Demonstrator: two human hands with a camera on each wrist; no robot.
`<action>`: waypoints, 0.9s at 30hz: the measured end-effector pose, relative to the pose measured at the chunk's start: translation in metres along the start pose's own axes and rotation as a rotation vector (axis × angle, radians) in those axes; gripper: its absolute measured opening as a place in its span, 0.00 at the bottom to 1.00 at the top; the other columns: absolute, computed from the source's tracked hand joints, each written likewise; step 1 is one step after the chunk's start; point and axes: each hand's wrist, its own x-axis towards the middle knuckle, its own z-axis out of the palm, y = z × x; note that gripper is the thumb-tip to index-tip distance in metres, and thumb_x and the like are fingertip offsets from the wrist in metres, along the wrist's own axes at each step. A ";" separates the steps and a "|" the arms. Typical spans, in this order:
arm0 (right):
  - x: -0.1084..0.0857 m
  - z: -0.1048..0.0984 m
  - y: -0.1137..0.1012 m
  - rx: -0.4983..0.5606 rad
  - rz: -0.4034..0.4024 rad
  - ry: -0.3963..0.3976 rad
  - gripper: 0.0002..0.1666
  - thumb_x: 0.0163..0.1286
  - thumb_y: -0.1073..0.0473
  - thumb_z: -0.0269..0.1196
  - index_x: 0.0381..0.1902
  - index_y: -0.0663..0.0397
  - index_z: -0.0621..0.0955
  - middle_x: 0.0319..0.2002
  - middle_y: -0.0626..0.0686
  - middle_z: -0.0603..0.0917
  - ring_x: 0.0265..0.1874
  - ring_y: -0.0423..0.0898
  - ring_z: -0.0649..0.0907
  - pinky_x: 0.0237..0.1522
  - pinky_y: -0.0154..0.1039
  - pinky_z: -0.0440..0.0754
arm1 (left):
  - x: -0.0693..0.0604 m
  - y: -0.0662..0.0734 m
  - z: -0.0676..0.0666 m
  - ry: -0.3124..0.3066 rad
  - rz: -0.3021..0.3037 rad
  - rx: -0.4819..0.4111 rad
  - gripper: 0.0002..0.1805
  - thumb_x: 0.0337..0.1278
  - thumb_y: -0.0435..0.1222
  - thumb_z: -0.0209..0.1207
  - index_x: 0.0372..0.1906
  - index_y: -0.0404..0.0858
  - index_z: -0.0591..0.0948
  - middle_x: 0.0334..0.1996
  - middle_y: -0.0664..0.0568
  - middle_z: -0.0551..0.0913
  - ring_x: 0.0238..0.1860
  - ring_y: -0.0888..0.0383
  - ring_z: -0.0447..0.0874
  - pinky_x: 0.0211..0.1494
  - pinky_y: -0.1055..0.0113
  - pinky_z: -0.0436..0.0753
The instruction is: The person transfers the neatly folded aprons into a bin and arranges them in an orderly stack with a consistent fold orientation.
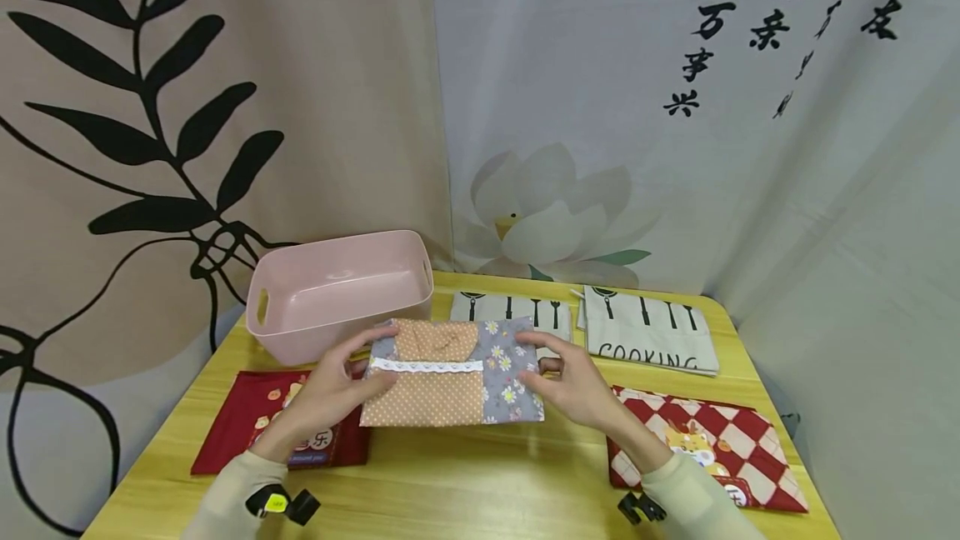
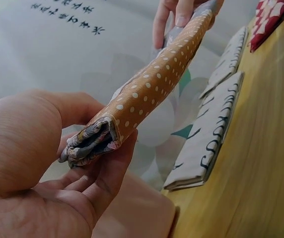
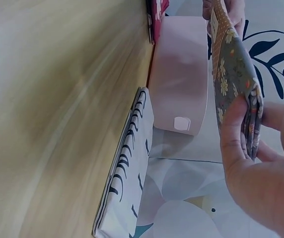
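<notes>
A folded cloth (image 1: pixel 438 394), part orange with white dots and part grey-blue with daisies, is held up above the table between both hands. My left hand (image 1: pixel 333 390) pinches its left end, thumb in front and fingers behind. At the right end my right hand (image 1: pixel 573 382) pinches it the same way. The left wrist view shows the layered folded end of the cloth (image 2: pixel 147 89) in the left hand (image 2: pixel 57 158). In the right wrist view the right hand (image 3: pixel 261 158) grips the flowered end (image 3: pixel 236 74). A white lace strip crosses the dotted part.
A pink basket (image 1: pixel 337 290) stands at the back left of the table (image 1: pixel 480 490). Two white folded cloths with utensil prints (image 1: pixel 510 307) (image 1: pixel 648 332) lie behind. A dark red folded cloth (image 1: pixel 232 423) lies at left, a red checkered one (image 1: pixel 765 457) at right.
</notes>
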 end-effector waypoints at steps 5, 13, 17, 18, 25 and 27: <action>0.005 0.000 -0.003 0.004 -0.001 0.001 0.34 0.79 0.65 0.72 0.79 0.50 0.79 0.77 0.62 0.78 0.43 0.44 0.93 0.35 0.37 0.94 | 0.001 0.002 -0.004 0.021 0.024 0.027 0.36 0.78 0.36 0.70 0.84 0.49 0.73 0.82 0.36 0.73 0.71 0.45 0.87 0.60 0.64 0.93; 0.012 0.000 -0.007 0.047 0.017 0.003 0.33 0.79 0.64 0.72 0.79 0.49 0.80 0.74 0.62 0.81 0.45 0.44 0.93 0.38 0.38 0.94 | 0.004 0.002 -0.010 0.038 0.079 0.030 0.35 0.77 0.32 0.71 0.83 0.41 0.74 0.76 0.32 0.78 0.60 0.66 0.92 0.55 0.66 0.94; 0.015 0.001 -0.009 0.046 0.013 0.015 0.33 0.79 0.64 0.72 0.78 0.47 0.80 0.76 0.60 0.80 0.44 0.44 0.93 0.37 0.37 0.93 | 0.004 0.002 -0.014 0.048 0.106 0.044 0.35 0.77 0.31 0.70 0.83 0.40 0.74 0.78 0.33 0.76 0.60 0.66 0.91 0.54 0.67 0.94; 0.016 0.001 -0.009 0.041 0.012 0.018 0.33 0.79 0.64 0.72 0.78 0.46 0.80 0.76 0.59 0.80 0.44 0.43 0.92 0.36 0.36 0.92 | 0.004 0.002 -0.015 0.052 0.107 0.044 0.35 0.76 0.31 0.71 0.83 0.40 0.75 0.78 0.33 0.76 0.60 0.66 0.91 0.54 0.67 0.94; 0.024 0.003 -0.011 0.017 -0.006 0.034 0.33 0.79 0.63 0.73 0.79 0.45 0.80 0.79 0.56 0.80 0.40 0.40 0.90 0.33 0.33 0.86 | 0.003 0.005 -0.022 0.063 0.106 0.063 0.35 0.78 0.33 0.70 0.84 0.42 0.74 0.81 0.35 0.76 0.59 0.69 0.89 0.49 0.70 0.92; 0.026 0.004 -0.011 0.022 -0.006 0.038 0.33 0.79 0.63 0.73 0.78 0.44 0.81 0.79 0.55 0.80 0.40 0.40 0.90 0.32 0.31 0.85 | 0.003 0.005 -0.025 0.068 0.105 0.066 0.35 0.79 0.33 0.69 0.84 0.43 0.74 0.80 0.36 0.76 0.53 0.69 0.88 0.41 0.70 0.90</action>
